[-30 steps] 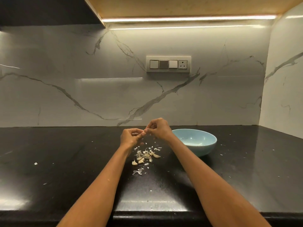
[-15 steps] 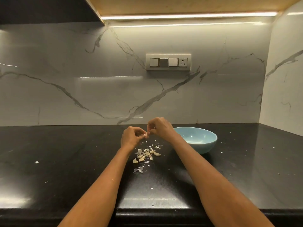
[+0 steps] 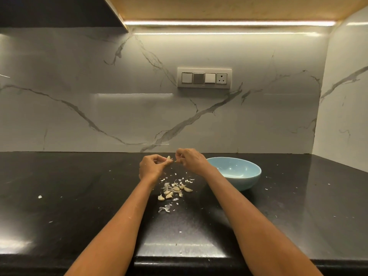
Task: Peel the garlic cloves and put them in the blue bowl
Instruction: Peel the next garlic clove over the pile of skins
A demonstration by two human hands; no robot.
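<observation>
My left hand (image 3: 151, 166) pinches a pale garlic clove (image 3: 169, 158) above the black counter. Just right of it, my right hand (image 3: 189, 160) pinches a small bit of skin (image 3: 176, 161), a narrow gap away from the clove. Below both hands lies a heap of several garlic cloves (image 3: 173, 191) mixed with loose white skins (image 3: 165, 208). The blue bowl (image 3: 239, 176) stands on the counter to the right of my right wrist; its inside looks empty.
The black counter (image 3: 79, 196) carries scattered skin flecks, one at the left (image 3: 40, 196). A marble wall with a switch panel (image 3: 204, 78) rises behind, and a side wall (image 3: 344, 116) closes the right end. The counter's front edge (image 3: 179, 259) runs below my forearms.
My hands have come slightly apart: the right one has pulled a bit of skin off to the right, and the clove now shows at my left fingertips.
</observation>
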